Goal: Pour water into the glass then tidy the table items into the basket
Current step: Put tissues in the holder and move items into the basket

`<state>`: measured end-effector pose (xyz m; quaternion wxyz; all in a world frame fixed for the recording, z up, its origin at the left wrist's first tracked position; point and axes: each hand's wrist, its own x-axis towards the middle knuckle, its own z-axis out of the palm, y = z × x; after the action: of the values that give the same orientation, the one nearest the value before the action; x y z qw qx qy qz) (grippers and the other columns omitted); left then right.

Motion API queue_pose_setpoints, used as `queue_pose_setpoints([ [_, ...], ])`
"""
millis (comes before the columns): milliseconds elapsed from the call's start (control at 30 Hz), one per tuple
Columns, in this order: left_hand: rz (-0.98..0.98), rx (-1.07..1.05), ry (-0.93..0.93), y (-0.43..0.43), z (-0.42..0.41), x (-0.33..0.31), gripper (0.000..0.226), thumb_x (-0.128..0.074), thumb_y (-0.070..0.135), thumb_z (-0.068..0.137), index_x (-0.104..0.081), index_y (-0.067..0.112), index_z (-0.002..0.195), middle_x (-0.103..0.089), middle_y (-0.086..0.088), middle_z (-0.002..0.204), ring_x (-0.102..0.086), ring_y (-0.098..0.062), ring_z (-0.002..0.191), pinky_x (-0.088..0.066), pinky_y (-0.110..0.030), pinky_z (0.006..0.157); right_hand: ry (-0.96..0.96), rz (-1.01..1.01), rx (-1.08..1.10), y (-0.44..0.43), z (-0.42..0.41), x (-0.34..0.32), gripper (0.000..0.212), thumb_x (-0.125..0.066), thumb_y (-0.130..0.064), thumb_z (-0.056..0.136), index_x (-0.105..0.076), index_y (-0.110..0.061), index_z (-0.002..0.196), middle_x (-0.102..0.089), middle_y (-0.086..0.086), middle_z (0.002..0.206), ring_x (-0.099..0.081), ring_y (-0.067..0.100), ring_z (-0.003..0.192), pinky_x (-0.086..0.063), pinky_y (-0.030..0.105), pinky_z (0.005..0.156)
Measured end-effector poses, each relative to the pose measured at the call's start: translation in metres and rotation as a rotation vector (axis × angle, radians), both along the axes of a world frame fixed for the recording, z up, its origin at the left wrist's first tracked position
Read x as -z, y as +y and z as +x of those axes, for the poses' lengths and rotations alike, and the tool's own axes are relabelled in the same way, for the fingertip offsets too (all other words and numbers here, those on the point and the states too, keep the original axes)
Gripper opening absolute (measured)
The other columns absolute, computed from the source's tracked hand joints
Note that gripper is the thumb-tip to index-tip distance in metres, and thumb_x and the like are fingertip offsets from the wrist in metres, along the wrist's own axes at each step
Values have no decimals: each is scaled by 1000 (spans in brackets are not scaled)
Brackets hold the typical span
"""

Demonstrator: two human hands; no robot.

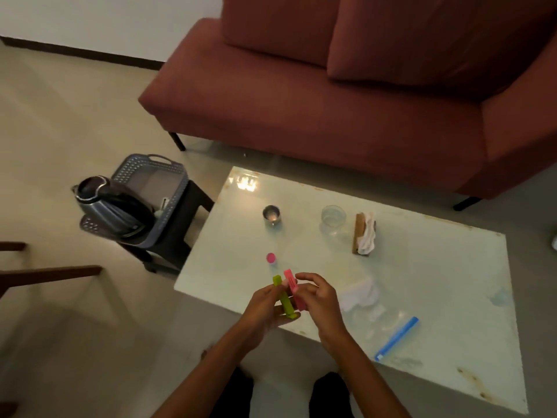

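Two clips in hand, most of the tidy-up still to go. Head view only:

Progress, judged from the layout: glass [332,217] on the table [437,282] looks to hold water, so the pour seems done. Kettle [113,208] already sits in the basket [150,176], which stands on a dark stool [187,218] well left of the fingers, off the table. Something small and pale lies on the basket floor, too small to name.

Hands: left hand [265,309] is closed around the green clip [283,300], fingers wrapped on its lower half. Right hand [319,300] pinches the pink clip [294,288], thumb and forefinger on it, other fingers loosely curled. Clips sit side by side, roughly parallel, tips pointing away from the person; touching or not, can't tell. Both are held above the table's near edge.

Still on the table:
- pink cap [270,257] just beyond the fingertips
- steel cup [271,214] further out past the fingers
- glass beyond and right of them
- napkin holder [364,233] right of the glass
- clear zip bag [382,321] with a blue seal strip, right of the right hand, white paper just beside the knuckles

Clips look like rigid plastic bag clips, slim, easy to carry in one hand.
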<state>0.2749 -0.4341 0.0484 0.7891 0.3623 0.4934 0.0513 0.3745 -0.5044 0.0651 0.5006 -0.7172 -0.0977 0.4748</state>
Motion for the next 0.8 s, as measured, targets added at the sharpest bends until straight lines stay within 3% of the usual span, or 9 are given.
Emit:
queue_pose_setpoints([
  [167, 12, -12, -26, 65, -87, -14, 32, -48, 31, 95, -66, 8, 108, -69, -15, 97, -70, -26, 85, -56, -43, 84, 36, 17, -56, 69, -84, -15, 15, -63, -6, 85, -58, -9, 99, -70, 8, 75, -68, 9, 61, -56, 21, 61],
  [267, 18, -42, -58, 104, -130, -24, 34, -49, 34, 95, -66, 10, 112, -70, -15, 103, -70, -24, 84, -57, -41, 82, 37, 22, -83, 113, -128, -26, 20, -64, -9, 85, -54, -12, 102, -72, 12, 83, -70, 15, 70, -56, 22, 62],
  [367, -14, -102, -84, 139, -161, -29, 33, -48, 34, 95, -67, 12, 108, -71, -11, 103, -70, -22, 83, -58, -37, 75, 15, -2, -153, 150, -155, -34, 22, -63, -9, 86, -53, -15, 105, -71, 9, 87, -68, 13, 73, -51, 14, 56],
  [500, -63, -183, -127, 171, -178, -29, 35, -43, 38, 96, -62, 14, 112, -68, -9, 114, -69, -24, 96, -57, -41, 80, 32, -46, -233, 186, -169, -36, 29, -67, -9, 82, -51, -11, 106, -70, 11, 92, -67, 12, 76, -49, 13, 54],
  [633, -61, -253, -154, 195, -178, -30, 37, -41, 42, 96, -57, 17, 119, -65, -11, 119, -65, -30, 106, -52, -52, 90, 90, -72, -246, 208, -168, -33, 23, -71, -9, 77, -59, -5, 97, -70, 9, 82, -67, 14, 69, -54, 20, 57],
  [800, -51, -332, -207, 224, -175, -36, 35, -40, 42, 95, -56, 21, 119, -61, -8, 124, -61, -30, 111, -54, -49, 86, 173, -3, -182, 237, -161, -35, 12, -70, -6, 77, -64, -1, 87, -66, 9, 74, -65, 17, 64, -55, 24, 63],
])
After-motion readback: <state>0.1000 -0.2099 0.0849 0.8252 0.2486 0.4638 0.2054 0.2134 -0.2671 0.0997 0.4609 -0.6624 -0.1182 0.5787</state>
